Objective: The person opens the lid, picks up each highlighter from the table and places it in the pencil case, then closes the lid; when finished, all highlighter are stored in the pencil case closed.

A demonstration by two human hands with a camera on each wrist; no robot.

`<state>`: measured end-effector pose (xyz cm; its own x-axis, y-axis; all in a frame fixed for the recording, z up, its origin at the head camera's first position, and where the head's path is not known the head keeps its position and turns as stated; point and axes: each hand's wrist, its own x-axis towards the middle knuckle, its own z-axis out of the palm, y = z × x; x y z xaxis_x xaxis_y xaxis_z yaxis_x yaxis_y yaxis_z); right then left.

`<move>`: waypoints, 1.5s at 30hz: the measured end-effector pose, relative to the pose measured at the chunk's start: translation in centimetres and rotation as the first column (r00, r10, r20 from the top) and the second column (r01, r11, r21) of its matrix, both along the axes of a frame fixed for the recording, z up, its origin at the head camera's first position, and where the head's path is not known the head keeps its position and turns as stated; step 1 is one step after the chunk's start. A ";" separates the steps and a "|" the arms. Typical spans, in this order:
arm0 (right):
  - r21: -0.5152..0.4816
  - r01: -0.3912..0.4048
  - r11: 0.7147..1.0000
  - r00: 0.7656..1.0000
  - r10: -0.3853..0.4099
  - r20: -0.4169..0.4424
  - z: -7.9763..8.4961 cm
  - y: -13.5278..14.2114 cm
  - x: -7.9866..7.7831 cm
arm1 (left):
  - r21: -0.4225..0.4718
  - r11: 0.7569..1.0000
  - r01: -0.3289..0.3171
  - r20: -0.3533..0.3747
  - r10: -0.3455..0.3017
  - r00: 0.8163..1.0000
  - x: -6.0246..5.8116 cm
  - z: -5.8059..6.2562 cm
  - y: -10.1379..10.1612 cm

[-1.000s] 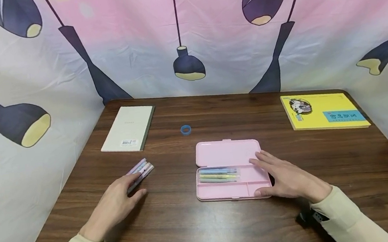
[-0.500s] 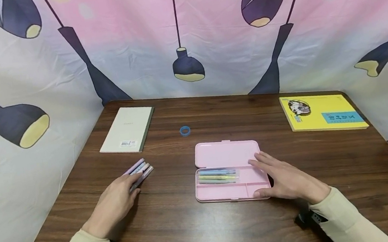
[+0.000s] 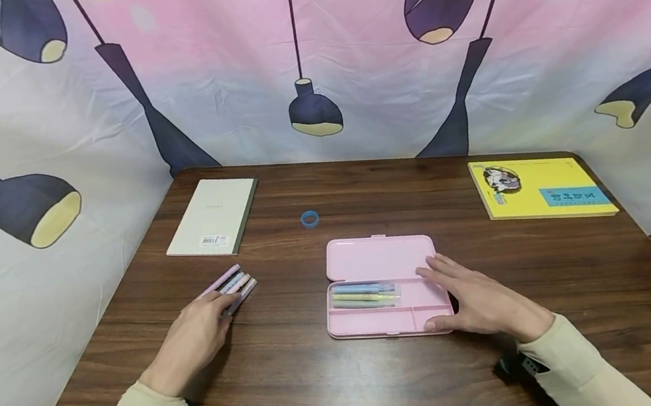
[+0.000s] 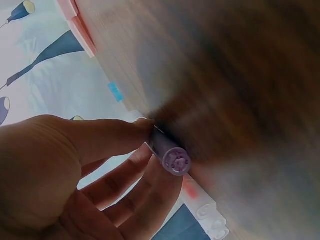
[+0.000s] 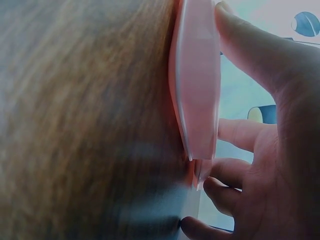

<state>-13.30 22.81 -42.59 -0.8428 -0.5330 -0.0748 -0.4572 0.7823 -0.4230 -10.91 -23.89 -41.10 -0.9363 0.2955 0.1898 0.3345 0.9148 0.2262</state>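
On the brown wood-grain surface [image 3: 300, 395], the person's left hand [image 3: 189, 335] is at the left of the frame, with thumb and forefinger pinched on a slim greyish pen [image 3: 245, 293]. Just beside that pen lie a lilac pen [image 3: 219, 281] and two pale pens [image 3: 236, 282], all slanting towards the upper right. The hand comes over the bunch from the lower left, and the thumb falls on the outermost pen, probably because that side is easiest to reach.

The right hand [image 3: 483, 295] is spread wide at the right end of a shallow pink pencil case [image 3: 377, 255] in the middle of the frame. Its thumb rests at the near right corner and its fingertips reach the hinge side, a placing that would likely keep the case from sliding.

The case's lid is folded back flat towards the top of the frame, which leaves the compartments reachable. Blue, yellow and greenish pens in a clear sleeve [image 3: 364, 296] lie along its long upper compartment, which seems shaped for such lengths.

Well apart from the hands are a small blue ring [image 3: 310, 224] at centre, a whitish notebook [image 3: 213, 213] upper left and a yellow paper-covered book [image 3: 534, 194] upper right.
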 end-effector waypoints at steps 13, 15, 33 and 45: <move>-0.005 0.001 1.000 1.000 -0.001 0.002 0.1 0.0 0.0 | 0.027 0.999 -0.024 0.051 0.022 0.998 0.0 0.2 0.2; -0.006 0.000 1.000 1.000 0.000 0.002 0.0 0.0 0.0 | 0.033 0.999 -0.029 0.053 0.027 0.998 0.0 0.2 0.2; -0.014 0.002 1.000 1.000 -0.002 0.004 0.3 0.0 0.1 | 0.125 0.990 0.067 -0.039 -0.063 0.997 -1.0 1.0 3.5; -0.012 0.011 1.000 1.000 -0.010 0.029 0.3 0.0 0.1 | 0.061 0.960 0.272 -0.112 -0.264 0.958 -2.4 1.8 9.7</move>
<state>-13.18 22.77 -42.32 -0.8459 -0.5252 -0.0930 -0.4364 0.7817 -0.4456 -13.28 -14.20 -39.30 -0.7995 0.5138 0.3113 0.5896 0.7702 0.2432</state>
